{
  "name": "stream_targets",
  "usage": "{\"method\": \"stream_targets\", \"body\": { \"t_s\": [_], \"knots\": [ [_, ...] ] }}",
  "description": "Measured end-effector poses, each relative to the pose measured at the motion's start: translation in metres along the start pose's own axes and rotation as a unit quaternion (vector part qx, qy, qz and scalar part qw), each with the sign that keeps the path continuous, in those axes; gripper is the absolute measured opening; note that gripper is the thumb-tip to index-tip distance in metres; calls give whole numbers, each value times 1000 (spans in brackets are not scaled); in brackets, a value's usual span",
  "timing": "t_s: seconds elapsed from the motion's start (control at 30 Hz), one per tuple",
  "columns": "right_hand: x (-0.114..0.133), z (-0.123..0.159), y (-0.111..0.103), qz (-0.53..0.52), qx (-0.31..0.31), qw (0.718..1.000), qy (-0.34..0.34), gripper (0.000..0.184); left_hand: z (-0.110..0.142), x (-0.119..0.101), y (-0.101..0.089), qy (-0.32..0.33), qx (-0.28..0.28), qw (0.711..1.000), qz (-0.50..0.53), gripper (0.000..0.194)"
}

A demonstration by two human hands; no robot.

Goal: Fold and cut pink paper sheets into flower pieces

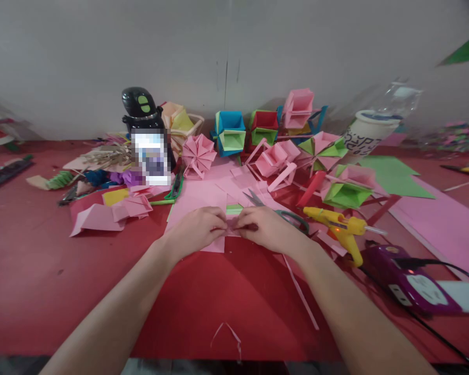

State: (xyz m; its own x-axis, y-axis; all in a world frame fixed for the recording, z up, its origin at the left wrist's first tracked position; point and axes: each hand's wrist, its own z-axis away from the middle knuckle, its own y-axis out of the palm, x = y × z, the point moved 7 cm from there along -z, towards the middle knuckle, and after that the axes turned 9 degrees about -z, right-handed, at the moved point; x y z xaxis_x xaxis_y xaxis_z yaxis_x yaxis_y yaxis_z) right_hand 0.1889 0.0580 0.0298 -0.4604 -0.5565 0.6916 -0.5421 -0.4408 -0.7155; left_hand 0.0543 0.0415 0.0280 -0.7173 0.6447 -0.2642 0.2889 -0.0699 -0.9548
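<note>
My left hand and my right hand meet over a small piece of pink paper. Each pinches it between thumb and fingers, so the paper shows only in the narrow gap between them. Just behind it lies a small green and white piece, partly covered. Pink sheets are spread under and beyond my hands. A pair of scissors lies right behind my right hand, blades pointing left, its handles partly hidden by my wrist.
Right of my forearm are a yellow glue gun and a purple power strip with cables. Folded paper lanterns line the back. A black phone holder stands back left. Pink scraps lie left, a paper strip in front.
</note>
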Motion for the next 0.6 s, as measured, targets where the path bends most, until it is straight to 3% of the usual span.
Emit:
{"method": "stream_targets", "body": {
  "t_s": [0.23, 0.47, 0.53, 0.6],
  "knots": [
    [3, -5, -2, 23, 11, 1000, -11, 14, -2, -15, -3, -14, 3, 993, -119, 23],
    [6, -14, -2, 65, 53, 996, 10, 24, -8, -23, -4, -20, -16, 986, -165, 17],
    [13, -14, -9, 80, 26, 996, -19, 19, -7, -21, -8, -24, -46, 983, -175, 21],
    [25, -10, -25, 78, -56, 993, -61, 11, -5, -18, -17, -55, -104, 975, -187, 27]
  ]
}}
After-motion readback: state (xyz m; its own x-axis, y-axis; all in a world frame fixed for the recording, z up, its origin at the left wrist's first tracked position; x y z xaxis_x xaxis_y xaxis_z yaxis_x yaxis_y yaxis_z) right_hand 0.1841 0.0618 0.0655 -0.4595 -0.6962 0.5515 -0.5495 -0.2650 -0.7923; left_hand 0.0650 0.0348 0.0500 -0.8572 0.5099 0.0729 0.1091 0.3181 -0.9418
